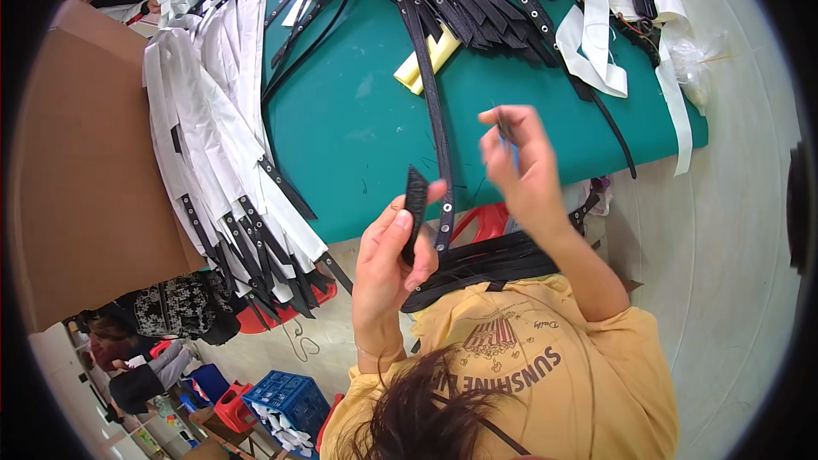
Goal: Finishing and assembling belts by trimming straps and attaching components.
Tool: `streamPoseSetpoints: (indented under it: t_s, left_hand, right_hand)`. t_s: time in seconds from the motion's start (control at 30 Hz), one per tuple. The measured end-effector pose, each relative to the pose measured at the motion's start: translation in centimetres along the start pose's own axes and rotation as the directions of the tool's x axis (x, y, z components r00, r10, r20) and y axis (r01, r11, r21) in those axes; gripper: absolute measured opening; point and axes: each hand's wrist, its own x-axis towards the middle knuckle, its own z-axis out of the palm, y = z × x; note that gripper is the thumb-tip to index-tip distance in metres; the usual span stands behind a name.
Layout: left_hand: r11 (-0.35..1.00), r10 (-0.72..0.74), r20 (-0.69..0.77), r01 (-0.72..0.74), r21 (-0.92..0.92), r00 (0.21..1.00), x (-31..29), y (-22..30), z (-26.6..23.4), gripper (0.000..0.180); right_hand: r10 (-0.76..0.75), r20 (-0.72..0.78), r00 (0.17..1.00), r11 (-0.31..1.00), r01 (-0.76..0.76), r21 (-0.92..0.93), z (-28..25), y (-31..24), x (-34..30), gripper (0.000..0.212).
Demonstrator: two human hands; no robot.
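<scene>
Black strip (415,204) clasped in left hand (386,251); right hand (530,166) grasping blurred bluish tool (506,134).

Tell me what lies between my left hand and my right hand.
In the head view, a long black strap runs between your left hand and right hand, with green table showing behind it.

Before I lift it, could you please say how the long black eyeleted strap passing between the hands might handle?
The eyeleted strap is curved, so it will probably flex. Its narrowness suggests little weight. Its far end lies among other black straps, so pulling might disturb them.
</scene>
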Motion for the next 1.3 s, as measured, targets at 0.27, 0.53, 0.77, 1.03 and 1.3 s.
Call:
streamPoseSetpoints:
  t_s: [0.27, 0.53, 0.77, 1.03, 1.3]
  left_hand:
    - [0.620, 0.586, -0.082, -0.511, -0.595, 0.806, -3.0, 2.8, -4.2, 0.023]
    - [0.192, 0.602, -0.605, -0.830, -0.524, 0.521, -16.4, 6.4, -21.6, 0.024]
    - [0.246, 0.557, -0.605, -0.809, -0.534, 0.569, -19.3, -2.6, -39.0, 0.015]
    - [0.549, 0.416, -0.528, -0.667, -0.504, 0.740, -6.4, -16.9, -45.8, 0.012]
    - [0.795, 0.312, -0.687, -0.577, -0.190, 0.656, -15.9, -24.2, -49.0, 0.012]
  right_hand:
    - [-0.118, 0.614, 0.781, 0.651, 0.527, -0.546, -1.4, 5.1, -5.6, 0.028]
    - [-0.431, 0.332, 0.839, 0.414, 0.511, -0.753, -10.6, -3.9, 1.4, 0.033]
    - [-0.863, -0.001, 0.506, 0.260, 0.441, -0.859, -15.4, -7.2, 3.7, 0.022]
    - [-0.624, -0.368, 0.689, 0.778, 0.503, -0.377, -14.2, -8.1, -1.7, 0.037]
    - [0.257, -0.084, 0.963, 0.059, -0.103, -0.993, -17.9, -5.3, -12.0, 0.026]
